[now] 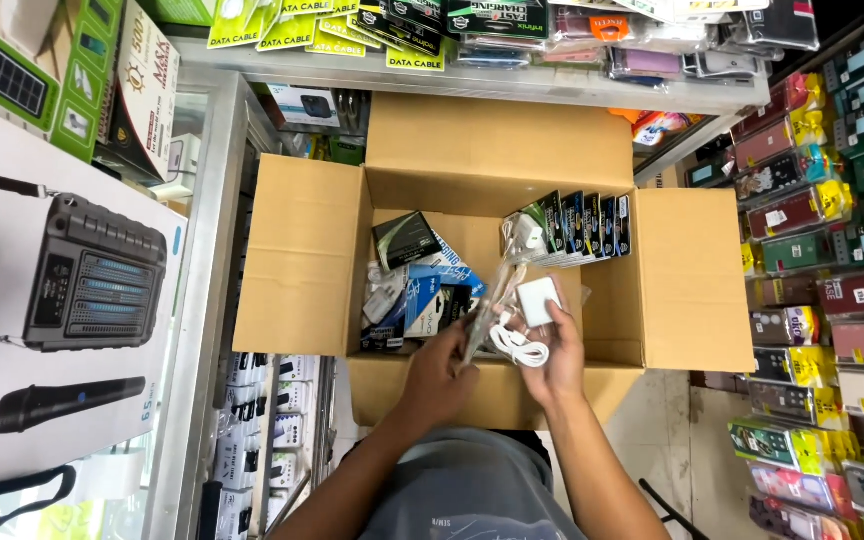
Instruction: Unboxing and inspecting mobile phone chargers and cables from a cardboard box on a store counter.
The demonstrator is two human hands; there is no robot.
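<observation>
Head view: looking straight down past the person's grey shirt into an open carton set among shop displays.
Carton: the cardboard box (pixel 302 260) fills the middle of the frame, all four flaps folded out; its near wall runs just beyond the two forearms.
Box contents, left: a loose heap of blue and white packets (pixel 422 295) lies in the left half of the box floor, up and to the left of the left hand.
Box contents, upper right: a row of dark retail packs (pixel 582 225) stands on edge along the far right of the box, straight above the right hand in the frame.
Clear bag: a see-through plastic sleeve (pixel 487 310) runs with its long axis from the lower centre up towards the upper right, between the two hands.
Left hand: the left hand (pixel 442 375) is closed on the lower end of the sleeve, fingers pinching its edge.
Right hand: the right hand (pixel 557 355) is curled around the white charger block (pixel 537 300), which sits at its fingertips, towards the top of the hand.
Cable: the coiled white cable (pixel 520 348) hangs from the block against the right palm, just beside the sleeve's mouth and nearer the right hand than the left.
</observation>
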